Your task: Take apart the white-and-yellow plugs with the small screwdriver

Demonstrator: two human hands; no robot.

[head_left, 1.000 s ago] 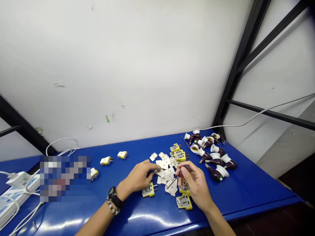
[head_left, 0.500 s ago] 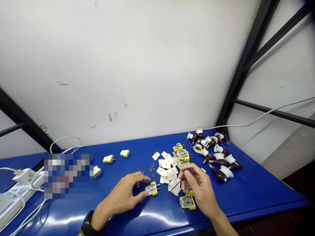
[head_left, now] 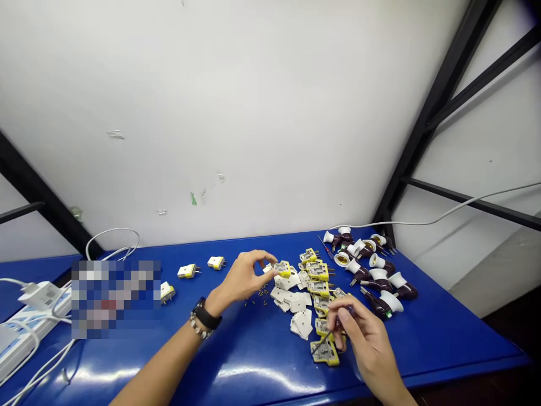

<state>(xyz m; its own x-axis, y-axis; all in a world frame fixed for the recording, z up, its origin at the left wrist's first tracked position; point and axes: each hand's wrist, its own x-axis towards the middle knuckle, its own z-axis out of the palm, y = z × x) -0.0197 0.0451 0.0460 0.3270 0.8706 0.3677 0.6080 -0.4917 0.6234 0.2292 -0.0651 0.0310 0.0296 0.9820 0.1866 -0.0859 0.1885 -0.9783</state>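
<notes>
My left hand [head_left: 243,277] pinches an open yellow-edged plug body [head_left: 282,269] between thumb and fingers, over the pile of white plug covers [head_left: 295,300]. Metal parts show inside this plug body. In my right hand [head_left: 359,332] is a screwdriver [head_left: 323,342], its shaft slanting down to the left and its handle mostly hidden by the fingers. Its tip lies over the nearest open plug body [head_left: 325,353], and I cannot tell whether it touches. Several more open plug bodies [head_left: 319,271] form a column behind it. Small brass-coloured screws [head_left: 264,292] lie left of the covers.
Closed white-and-yellow plugs [head_left: 186,271] stand on the blue table [head_left: 203,361] at centre left. Dark brown and white lamp sockets [head_left: 378,280] crowd the right, with another screwdriver [head_left: 325,247] beside them. A power strip [head_left: 38,332] with white cables is at far left.
My left hand has lifted the plug body from the table and carried it forward and right to the covers. My right hand has shifted slightly right and lower, still with the screwdriver.
</notes>
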